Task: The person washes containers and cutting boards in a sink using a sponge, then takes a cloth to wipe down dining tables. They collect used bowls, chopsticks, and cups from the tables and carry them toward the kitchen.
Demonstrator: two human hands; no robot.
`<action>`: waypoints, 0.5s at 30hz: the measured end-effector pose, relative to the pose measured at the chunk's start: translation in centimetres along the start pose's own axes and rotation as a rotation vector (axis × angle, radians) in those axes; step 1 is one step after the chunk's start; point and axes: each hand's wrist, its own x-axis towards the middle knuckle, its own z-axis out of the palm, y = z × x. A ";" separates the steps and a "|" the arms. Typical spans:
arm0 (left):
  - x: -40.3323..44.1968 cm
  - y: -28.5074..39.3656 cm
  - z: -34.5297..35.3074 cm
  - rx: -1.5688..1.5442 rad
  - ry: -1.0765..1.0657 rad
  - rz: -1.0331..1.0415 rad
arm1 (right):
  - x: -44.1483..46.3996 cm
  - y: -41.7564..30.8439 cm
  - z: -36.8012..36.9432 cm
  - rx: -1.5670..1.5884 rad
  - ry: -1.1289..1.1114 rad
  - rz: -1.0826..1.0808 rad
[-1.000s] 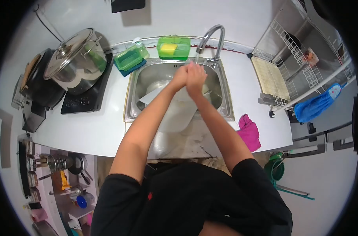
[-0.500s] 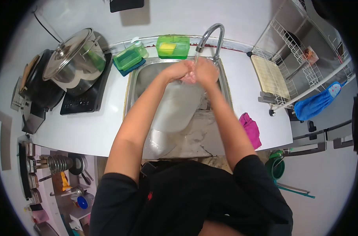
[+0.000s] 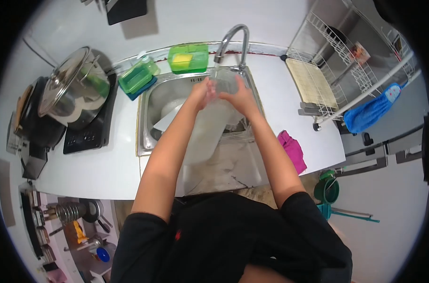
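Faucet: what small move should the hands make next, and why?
Perhaps ease the right hand leftward into the water: the stream falls from the faucet near the left hand, while the right hand is spread open to its right. Whether something clear sits between the hands is too blurred to tell.

I'm counting two hands [image 3: 204, 93] [image 3: 241, 100], one faucet [image 3: 245, 40] at upper centre, two green containers [image 3: 135, 79] [image 3: 200, 60] at upper left.

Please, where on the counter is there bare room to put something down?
Bare white counter lies between stove and sink, and between sink and cutting board, behind the pink cloth. Crowded: behind the sink, with the green box and pump bottle, and over it, with the left hand and right hand.
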 end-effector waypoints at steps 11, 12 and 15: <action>-1.9 -0.9 1.8 0.588 -0.143 -0.077 | 0.9 1.6 -16.0 -0.350 0.493 -0.278; -1.7 -0.8 1.9 0.574 -0.135 -0.052 | 0.7 1.7 -15.8 -0.363 0.505 -0.316; -1.7 0.1 2.3 0.613 -0.087 0.022 | 0.7 1.8 -14.1 -0.412 0.526 -0.377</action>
